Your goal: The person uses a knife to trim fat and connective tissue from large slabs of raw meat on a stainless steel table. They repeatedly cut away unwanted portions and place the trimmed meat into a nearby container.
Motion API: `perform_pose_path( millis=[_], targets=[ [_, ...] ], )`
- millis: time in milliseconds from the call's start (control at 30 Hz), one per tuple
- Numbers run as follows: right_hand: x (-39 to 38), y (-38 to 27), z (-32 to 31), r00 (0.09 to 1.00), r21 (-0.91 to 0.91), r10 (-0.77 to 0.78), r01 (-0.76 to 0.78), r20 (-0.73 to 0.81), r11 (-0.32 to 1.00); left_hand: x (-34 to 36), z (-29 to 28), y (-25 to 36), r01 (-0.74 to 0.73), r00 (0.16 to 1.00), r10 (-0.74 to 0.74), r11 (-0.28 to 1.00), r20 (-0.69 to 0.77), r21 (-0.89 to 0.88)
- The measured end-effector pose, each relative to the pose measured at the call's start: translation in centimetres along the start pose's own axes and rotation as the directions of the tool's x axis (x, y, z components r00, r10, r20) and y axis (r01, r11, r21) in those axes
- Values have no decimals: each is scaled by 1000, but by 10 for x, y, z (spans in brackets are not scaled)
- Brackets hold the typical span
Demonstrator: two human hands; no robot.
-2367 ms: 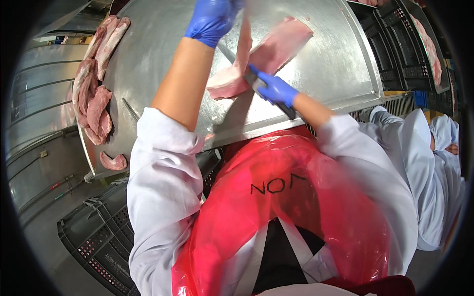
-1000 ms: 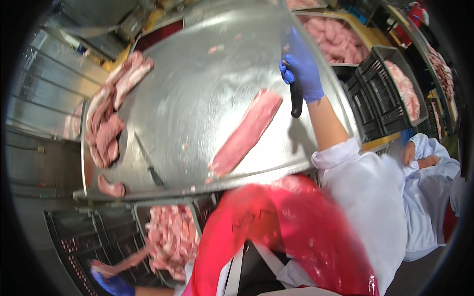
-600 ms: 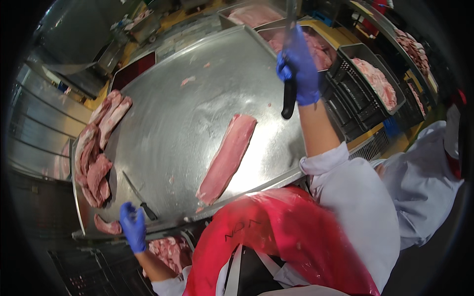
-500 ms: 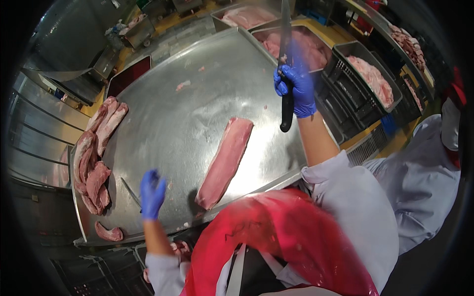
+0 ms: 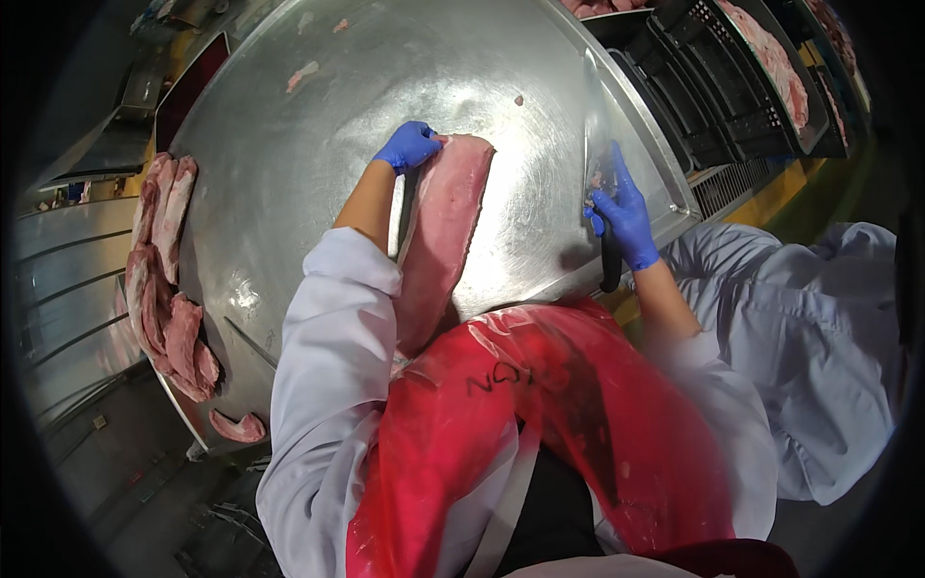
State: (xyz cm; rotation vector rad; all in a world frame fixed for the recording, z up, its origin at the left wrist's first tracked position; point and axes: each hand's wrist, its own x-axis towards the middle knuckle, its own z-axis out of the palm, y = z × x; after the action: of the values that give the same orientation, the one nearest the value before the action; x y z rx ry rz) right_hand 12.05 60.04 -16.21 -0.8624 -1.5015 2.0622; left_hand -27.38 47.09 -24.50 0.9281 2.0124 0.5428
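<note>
On the steel work table (image 5: 337,116), a long pale pink slab of meat (image 5: 446,226) lies lengthwise before me. My gloved left hand (image 5: 409,146) grips its far end, fingers closed at the corner. My gloved right hand (image 5: 621,212), to the right of the slab, is closed on a black-handled knife (image 5: 610,265), its long blade pointing away from me. A pile of meat strips (image 5: 183,332) lies along the table's left edge, with a small loose piece (image 5: 236,427) below it. A thin dark rod (image 5: 251,342) lies to the right of the pile, partly hidden by my sleeve.
Black crates (image 5: 655,77) and bins holding meat (image 5: 771,58) stand beyond the table's right side. A co-worker in white (image 5: 819,366) is close on my right. A dark red bin (image 5: 183,96) sits past the far left edge, near steel racking (image 5: 72,289).
My left hand has moved from the lower left of the table onto the slab's far end and gripped it. My right hand with the knife has come lower, toward me. The view has shifted.
</note>
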Motion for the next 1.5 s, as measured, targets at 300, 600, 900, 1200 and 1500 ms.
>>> perform_pose_path(
  millis=[300, 600, 900, 1200, 1500],
  targets=[
    [84, 41, 72, 960, -279, 146, -77, 238, 957, -43, 2, 43, -50, 983, 39, 997, -182, -61],
    [75, 7, 112, 803, -654, 468, -132, 370, 744, -60, 25, 36, -164, 902, 112, 982, -416, -92],
    [123, 41, 137, 810, -464, 380, -153, 446, 872, -78, 27, 79, -220, 904, 213, 975, -371, 23],
    [72, 34, 124, 751, -614, 466, -102, 468, 782, -80, 20, 58, -261, 910, 141, 926, -391, -274],
    [-51, -18, 77, 609, -665, 517, 24, 602, 746, -107, -61, -114, -140, 820, -70, 938, -568, -318]
  ],
)
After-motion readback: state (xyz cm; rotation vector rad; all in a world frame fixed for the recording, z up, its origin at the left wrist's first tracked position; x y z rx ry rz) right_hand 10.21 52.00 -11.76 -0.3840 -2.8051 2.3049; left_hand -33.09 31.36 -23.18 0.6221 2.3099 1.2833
